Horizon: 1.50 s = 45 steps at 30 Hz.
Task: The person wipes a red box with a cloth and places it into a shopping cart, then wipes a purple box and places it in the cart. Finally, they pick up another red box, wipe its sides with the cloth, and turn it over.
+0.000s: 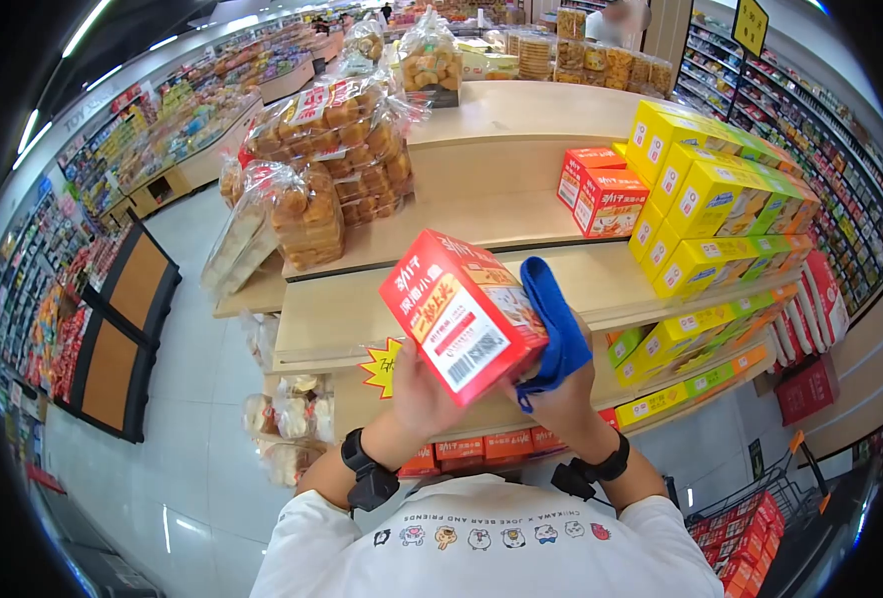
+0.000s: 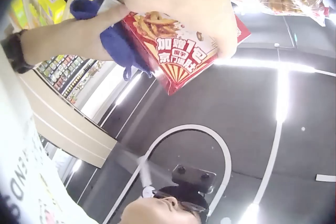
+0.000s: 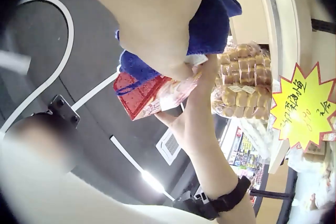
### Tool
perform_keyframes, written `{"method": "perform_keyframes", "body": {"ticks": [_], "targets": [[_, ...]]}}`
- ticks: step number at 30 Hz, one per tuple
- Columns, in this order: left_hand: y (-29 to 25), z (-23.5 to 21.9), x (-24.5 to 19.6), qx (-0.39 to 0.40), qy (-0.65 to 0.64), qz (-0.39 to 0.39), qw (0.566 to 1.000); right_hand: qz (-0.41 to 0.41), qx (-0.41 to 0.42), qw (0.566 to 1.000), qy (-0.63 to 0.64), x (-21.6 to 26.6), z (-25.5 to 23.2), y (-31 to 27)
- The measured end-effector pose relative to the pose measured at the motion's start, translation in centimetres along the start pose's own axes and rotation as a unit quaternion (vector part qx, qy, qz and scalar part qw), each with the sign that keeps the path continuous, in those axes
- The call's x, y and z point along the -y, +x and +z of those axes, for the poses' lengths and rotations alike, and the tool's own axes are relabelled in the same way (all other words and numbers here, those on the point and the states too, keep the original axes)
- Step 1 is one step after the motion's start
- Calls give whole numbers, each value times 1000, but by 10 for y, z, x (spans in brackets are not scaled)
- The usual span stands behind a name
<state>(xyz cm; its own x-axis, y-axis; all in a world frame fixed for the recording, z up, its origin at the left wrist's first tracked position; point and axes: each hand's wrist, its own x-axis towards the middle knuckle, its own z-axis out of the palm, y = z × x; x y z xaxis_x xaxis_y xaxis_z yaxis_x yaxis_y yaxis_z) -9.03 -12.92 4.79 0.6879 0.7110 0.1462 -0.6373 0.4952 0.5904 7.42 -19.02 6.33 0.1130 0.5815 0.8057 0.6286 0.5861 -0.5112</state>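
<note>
A red snack box (image 1: 451, 314) with a white barcode label is held up, tilted, over the shelf in the head view. My left hand (image 1: 420, 399) grips it along its lower left side. A blue cloth (image 1: 558, 334) lies against the box's right side, and my right hand (image 1: 568, 399) holds it there. In the left wrist view a printed face of the box (image 2: 181, 50) shows below the left hand, with the cloth (image 2: 118, 43) next to it. In the right wrist view the cloth (image 3: 210, 19) is bunched around the right hand and overlaps the box (image 3: 142, 95).
Stacked yellow boxes (image 1: 696, 204) and a few red boxes (image 1: 609, 199) stand at the shelf's right. Bagged bread (image 1: 307, 204) fills its left end. A yellow price sign (image 1: 384, 367) hangs at the shelf edge. At lower right is a cart of red boxes (image 1: 750, 538).
</note>
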Motion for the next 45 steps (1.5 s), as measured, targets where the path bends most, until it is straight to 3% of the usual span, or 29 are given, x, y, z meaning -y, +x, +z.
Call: {"method": "perform_keyframes", "body": {"ticks": [4, 7, 9, 13, 16, 20, 21, 24, 25, 28, 30, 32, 35, 37, 38, 40, 41, 44, 45], "targets": [[-3, 7, -15, -21, -46, 24, 998, -5, 109, 994, 13, -10, -10, -5], [-5, -4, -18, -44, -58, 29, 997, 59, 166, 977, 120, -13, -18, -11], [-7, -6, -18, -73, -18, 62, 995, 68, 178, 970, 154, -11, -20, -9], [-15, -11, -19, -75, 46, 52, 995, 37, 182, 969, 163, -4, -21, -5], [-13, 12, -22, -30, 118, 11, 992, -7, 207, 966, 156, 7, -22, 2], [-6, 3, 0, -14, 12, -84, 996, -82, 222, 963, 131, 16, -23, 10], [-7, 6, 3, -52, 35, -89, 994, -116, 232, 961, 92, 14, -24, 12], [-5, -18, 15, 73, -32, -125, 989, -95, 172, 978, 69, 13, -22, 12], [-7, -13, 10, 68, -39, -132, 988, -99, 175, 978, 57, 6, -22, 13], [-8, -32, 10, 130, 42, -152, 979, -37, 75, 994, 68, -22, -9, 10], [-6, -31, 12, 151, 98, -116, 977, 171, 32, 961, 216, -30, 2, 5], [-1, -25, 19, 164, 146, -52, 974, 213, -19, 934, 285, -41, 10, -2], [5, -9, 16, 164, 208, 29, 964, 412, -7, 761, 501, -41, -9, -18], [5, 0, 12, 158, 241, 73, 955, 378, 21, 753, 539, -55, -11, -28], [8, -5, 14, 155, 222, 47, 961, 362, 35, 747, 556, -60, -11, -32], [14, -6, 11, 145, 184, -3, 972, 405, 24, 738, 540, -54, -10, -32], [11, 0, 7, 157, 184, 7, 970, 425, 19, 733, 531, -50, -10, -30], [9, 9, -1, 159, 213, -2, 964, 426, 78, 780, 451, -28, -16, -32], [10, 9, -3, 159, 233, -18, 959, 425, 71, 762, 483, -34, -12, -38]]}}
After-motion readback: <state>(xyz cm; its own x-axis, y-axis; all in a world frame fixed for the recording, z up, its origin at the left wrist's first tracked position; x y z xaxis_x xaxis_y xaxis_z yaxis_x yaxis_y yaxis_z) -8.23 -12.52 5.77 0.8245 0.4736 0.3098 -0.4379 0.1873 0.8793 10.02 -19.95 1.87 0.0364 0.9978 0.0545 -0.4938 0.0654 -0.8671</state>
